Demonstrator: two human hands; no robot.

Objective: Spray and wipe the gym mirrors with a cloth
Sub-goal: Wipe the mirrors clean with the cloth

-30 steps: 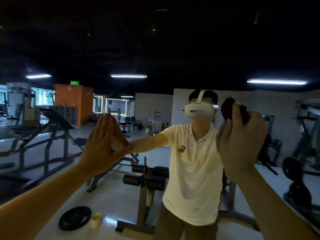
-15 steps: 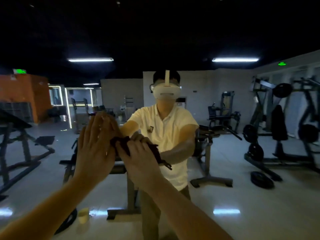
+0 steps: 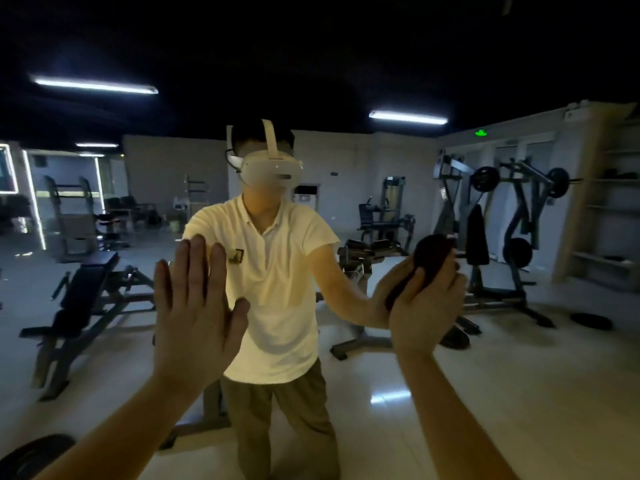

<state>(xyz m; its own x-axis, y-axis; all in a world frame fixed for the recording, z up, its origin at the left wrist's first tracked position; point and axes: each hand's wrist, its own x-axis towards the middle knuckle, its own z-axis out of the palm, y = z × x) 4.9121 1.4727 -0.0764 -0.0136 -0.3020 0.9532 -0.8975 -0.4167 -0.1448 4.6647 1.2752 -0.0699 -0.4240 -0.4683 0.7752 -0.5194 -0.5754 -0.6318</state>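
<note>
The fingers (image 3: 195, 268) of the left hand (image 3: 194, 317) are straight and point upward. They lie close together with narrow gaps, the thumb is set out to the side, and they hold nothing. The palm faces the mirror (image 3: 363, 393) and appears to lie flat against the glass, to the left of the reflected person (image 3: 277, 271). A reflected weight bench (image 3: 86, 296) shows further left.

To the right of the reflected person, the right hand (image 3: 426, 306) holds the cloth (image 3: 431, 252). The cloth is a dark wad, and its upper part shows above the hand. The right-hand fingers (image 3: 450, 282) are curled round the cloth and press it toward the glass, where the reflected hand meets it. A reflected plate-loaded machine (image 3: 519, 237) stands beyond. No spray bottle is in view.

Step in hand, as judged: wiping. The left hand braces on the glass and the right hand works the cloth at about chest height.

Next move, as judged:
- Keep the cloth pressed flat so that the full wad stays in contact with the glass.
- Carry the stroke across the glass not yet wiped, overlapping each pass.
- Lift the bracing left hand clear afterwards and wipe that patch, because a bare palm is likely to leave a print.
- Whether the glass is wet with spray cannot be told in this dim light.
</note>
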